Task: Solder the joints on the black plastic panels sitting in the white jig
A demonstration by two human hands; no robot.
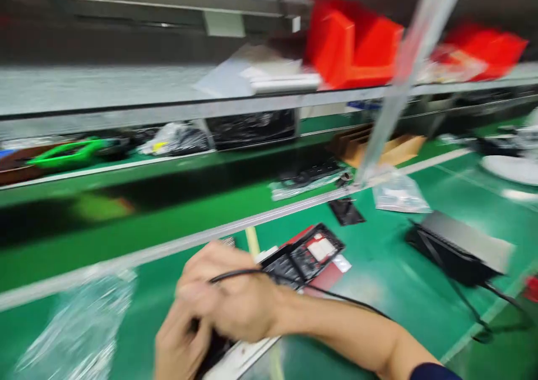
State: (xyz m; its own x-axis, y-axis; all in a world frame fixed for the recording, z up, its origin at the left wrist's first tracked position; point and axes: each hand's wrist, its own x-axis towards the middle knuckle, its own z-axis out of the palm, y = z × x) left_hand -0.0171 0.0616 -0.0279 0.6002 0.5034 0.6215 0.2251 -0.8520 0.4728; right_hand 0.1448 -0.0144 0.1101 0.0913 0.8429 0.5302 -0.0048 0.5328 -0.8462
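In the lower middle of the head view, my right hand (235,301) is closed, with its fingers bent down. A thin black cable (344,299) comes out between its fingers and runs back over the hand and along the forearm. My left hand (180,329) is curled against it, thumb and fingers together; what they hold is hidden. Beneath both hands lies a white and black item (252,357), mostly covered. Just beyond the right wrist rests an opened black device housing (302,256), its inner parts showing beside a red piece (330,279). Motion blurs the hands.
A clear plastic bag (79,324) lies at left. To the right are a black box-shaped unit (458,248) with cables and a small clear bag (399,192). A metal post (390,116) rises to a shelf holding red bins (353,43). Cardboard dividers (378,147) stand behind.
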